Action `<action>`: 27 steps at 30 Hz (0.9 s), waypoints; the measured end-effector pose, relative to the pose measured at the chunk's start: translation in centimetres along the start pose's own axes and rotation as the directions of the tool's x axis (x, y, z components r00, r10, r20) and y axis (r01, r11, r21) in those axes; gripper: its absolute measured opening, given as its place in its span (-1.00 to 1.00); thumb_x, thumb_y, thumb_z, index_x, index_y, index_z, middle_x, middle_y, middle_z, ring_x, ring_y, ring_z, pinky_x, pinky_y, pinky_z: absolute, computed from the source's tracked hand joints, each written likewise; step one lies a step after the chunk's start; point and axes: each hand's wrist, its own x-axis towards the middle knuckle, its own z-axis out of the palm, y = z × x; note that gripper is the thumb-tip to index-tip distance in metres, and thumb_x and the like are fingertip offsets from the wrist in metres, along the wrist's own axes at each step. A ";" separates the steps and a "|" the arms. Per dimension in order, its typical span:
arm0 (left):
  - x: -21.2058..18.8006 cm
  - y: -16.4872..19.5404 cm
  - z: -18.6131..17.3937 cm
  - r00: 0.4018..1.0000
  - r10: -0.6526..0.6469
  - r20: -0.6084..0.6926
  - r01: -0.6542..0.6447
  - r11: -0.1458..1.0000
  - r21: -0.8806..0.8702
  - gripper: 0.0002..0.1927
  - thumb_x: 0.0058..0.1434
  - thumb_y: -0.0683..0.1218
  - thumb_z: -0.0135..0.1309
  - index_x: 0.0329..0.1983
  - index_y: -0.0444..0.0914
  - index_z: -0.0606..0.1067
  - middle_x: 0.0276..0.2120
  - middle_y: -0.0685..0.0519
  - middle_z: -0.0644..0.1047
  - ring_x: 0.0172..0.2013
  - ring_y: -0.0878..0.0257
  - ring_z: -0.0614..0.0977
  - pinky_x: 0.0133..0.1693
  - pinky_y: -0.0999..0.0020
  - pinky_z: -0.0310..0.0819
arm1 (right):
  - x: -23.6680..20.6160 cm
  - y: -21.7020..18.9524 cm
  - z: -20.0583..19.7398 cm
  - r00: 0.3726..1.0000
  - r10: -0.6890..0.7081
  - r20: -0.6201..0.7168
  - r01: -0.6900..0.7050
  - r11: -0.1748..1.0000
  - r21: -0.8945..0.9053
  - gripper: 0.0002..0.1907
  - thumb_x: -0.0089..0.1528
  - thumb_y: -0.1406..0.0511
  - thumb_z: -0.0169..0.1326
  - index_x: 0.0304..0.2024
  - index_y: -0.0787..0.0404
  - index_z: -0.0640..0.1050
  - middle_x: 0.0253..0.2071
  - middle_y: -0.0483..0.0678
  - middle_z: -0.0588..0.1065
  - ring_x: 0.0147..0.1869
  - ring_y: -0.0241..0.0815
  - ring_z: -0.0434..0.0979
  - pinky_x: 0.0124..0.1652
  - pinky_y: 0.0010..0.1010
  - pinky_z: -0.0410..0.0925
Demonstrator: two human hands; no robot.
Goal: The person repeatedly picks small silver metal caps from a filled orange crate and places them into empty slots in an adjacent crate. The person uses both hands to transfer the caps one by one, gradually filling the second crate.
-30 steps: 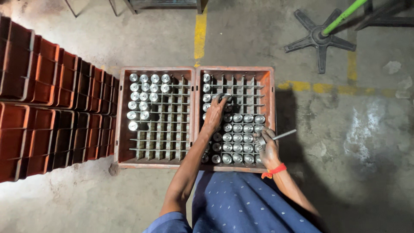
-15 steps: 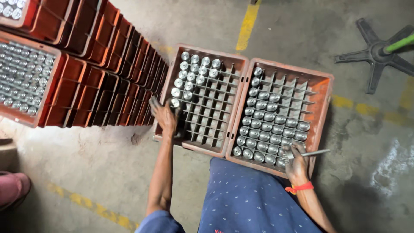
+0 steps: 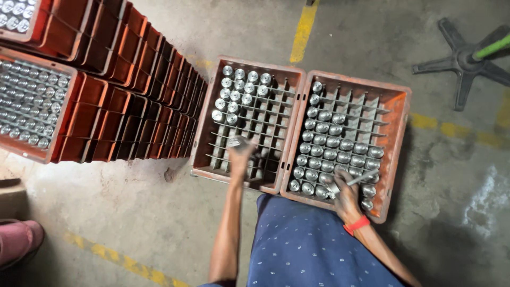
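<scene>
Down over the left crate (image 3: 204, 133), the left hand (image 3: 240, 151) pinches a metal cylinder (image 3: 235, 141), upright above empty cells. Right of it, the right hand (image 3: 344, 194) grips a thin rod (image 3: 357, 178) over the fuller crate (image 3: 396, 154).

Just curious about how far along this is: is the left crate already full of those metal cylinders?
No. The left crate has metal cylinders only in its upper corner; the other cells stand bare.

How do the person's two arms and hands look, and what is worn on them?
Both forearms are bare, with no sleeves showing and no gloves on either hand. The right hand has a red-orange band around its wrist. The left hand shows no band, watch or ring, though it is slightly blurred.
</scene>
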 end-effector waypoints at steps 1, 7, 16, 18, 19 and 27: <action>-1.1 -0.8 1.9 0.973 -0.164 0.163 0.167 0.986 -0.003 -0.71 0.25 -0.06 0.29 -0.30 -0.41 0.52 -0.54 0.02 0.53 -0.56 0.27 0.51 -0.49 0.32 0.31 | 0.1 -0.2 1.1 1.000 -0.022 0.015 0.022 1.000 -0.001 -0.73 0.29 0.52 -0.01 0.04 0.31 0.49 -0.19 -0.07 0.49 -0.17 -0.15 0.59 -0.14 -0.40 0.46; -10.3 -0.4 10.1 0.885 -0.167 0.434 -0.095 0.848 0.522 -0.42 0.02 -0.05 0.35 0.10 -0.34 0.50 -0.40 -0.20 0.64 -0.41 0.05 0.70 -0.27 0.14 0.56 | -0.9 -3.7 7.3 0.987 -0.111 0.117 0.108 0.994 0.027 -0.81 0.37 0.45 -0.01 0.04 0.25 0.48 -0.27 0.01 0.47 -0.22 -0.24 0.53 -0.23 -0.45 0.39; -12.5 0.4 12.6 0.635 -0.380 0.672 -0.051 0.848 0.528 -0.60 0.00 -0.08 0.31 -0.11 -0.36 0.61 -0.31 -0.16 0.66 -0.31 0.08 0.70 -0.21 0.20 0.58 | -3.2 -4.6 5.6 0.929 -0.156 0.336 0.200 0.974 -0.102 -0.87 0.43 0.38 0.00 0.01 0.26 0.50 -0.31 -0.06 0.48 -0.22 -0.32 0.52 -0.19 -0.46 0.46; -12.2 -0.6 12.9 0.561 -0.431 0.707 -0.003 0.853 0.522 -0.62 0.03 -0.06 0.31 -0.15 -0.39 0.59 -0.33 -0.14 0.66 -0.33 0.11 0.68 -0.22 0.22 0.59 | -2.3 -4.4 4.9 0.963 -0.094 0.253 0.129 0.984 -0.126 -0.86 0.38 0.39 0.03 -0.02 0.26 0.51 -0.24 -0.10 0.48 -0.24 -0.31 0.51 -0.22 -0.46 0.45; -12.1 -1.1 13.1 0.527 -0.451 0.720 0.007 0.850 0.527 -0.62 0.04 -0.05 0.32 -0.17 -0.41 0.58 -0.35 -0.15 0.65 -0.35 0.11 0.67 -0.23 0.22 0.58 | -1.9 -4.4 4.5 0.975 -0.067 0.210 0.096 0.986 -0.135 -0.85 0.35 0.40 0.05 -0.03 0.27 0.51 -0.21 -0.12 0.48 -0.25 -0.31 0.50 -0.24 -0.46 0.44; -11.2 -1.4 14.7 0.440 -0.387 0.810 -0.011 0.900 0.436 -0.48 0.03 0.00 0.32 0.01 -0.38 0.56 -0.31 -0.08 0.66 -0.32 0.19 0.66 -0.18 0.27 0.57 | -1.0 -4.5 2.5 0.999 0.030 0.040 -0.031 0.999 0.014 -0.79 0.31 0.39 0.05 0.01 0.21 0.51 -0.23 -0.13 0.48 -0.23 -0.28 0.56 -0.26 -0.42 0.45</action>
